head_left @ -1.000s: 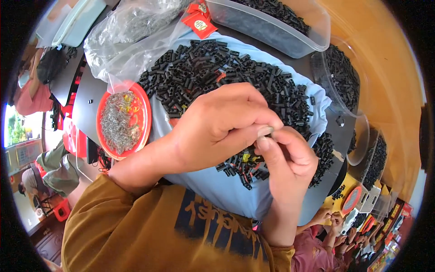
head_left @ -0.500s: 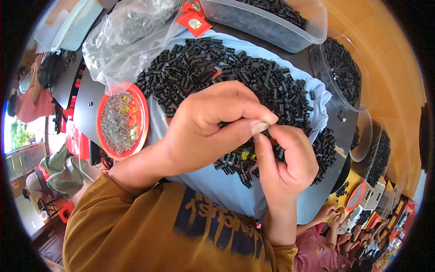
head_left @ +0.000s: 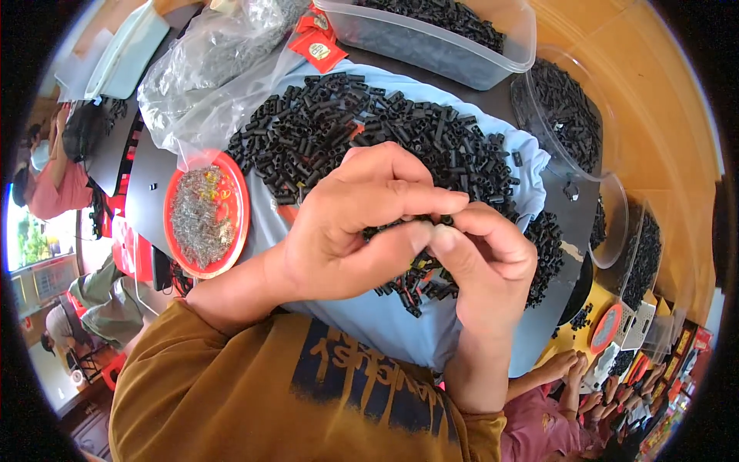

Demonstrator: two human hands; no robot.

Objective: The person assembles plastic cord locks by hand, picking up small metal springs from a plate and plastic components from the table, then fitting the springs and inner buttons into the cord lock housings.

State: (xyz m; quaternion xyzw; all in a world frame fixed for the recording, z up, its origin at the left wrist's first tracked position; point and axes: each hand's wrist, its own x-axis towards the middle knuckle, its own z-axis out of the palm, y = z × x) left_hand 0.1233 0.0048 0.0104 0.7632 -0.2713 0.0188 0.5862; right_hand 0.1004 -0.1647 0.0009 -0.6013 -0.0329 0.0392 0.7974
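Note:
My hands meet over a heap of short black plastic tubes (head_left: 308, 138) on a light blue cloth (head_left: 339, 327). My right hand (head_left: 493, 266) is closed, its thumb and curled forefinger pinching a small black tube (head_left: 446, 220), with only the end showing. My left hand (head_left: 362, 223) comes up against it, thumb and forefinger bent around the same spot. Whatever small part lies in the left fingertips is too hidden to name. To the left stands a red plate (head_left: 245, 212) heaped with small shiny metal springs (head_left: 196, 219) and a few yellow bits.
A clear plastic bag (head_left: 185, 92) and red packets (head_left: 319, 50) lie beyond the plate. Clear tubs of black parts (head_left: 431, 54) line the far and right table edge, including a round tub (head_left: 566, 115). People sit at other tables on both sides.
My left forefinger has straightened and lifted from its thumb, and the fingertips have parted slightly. A black tube end now shows between the hands. The whole view has shifted a little.

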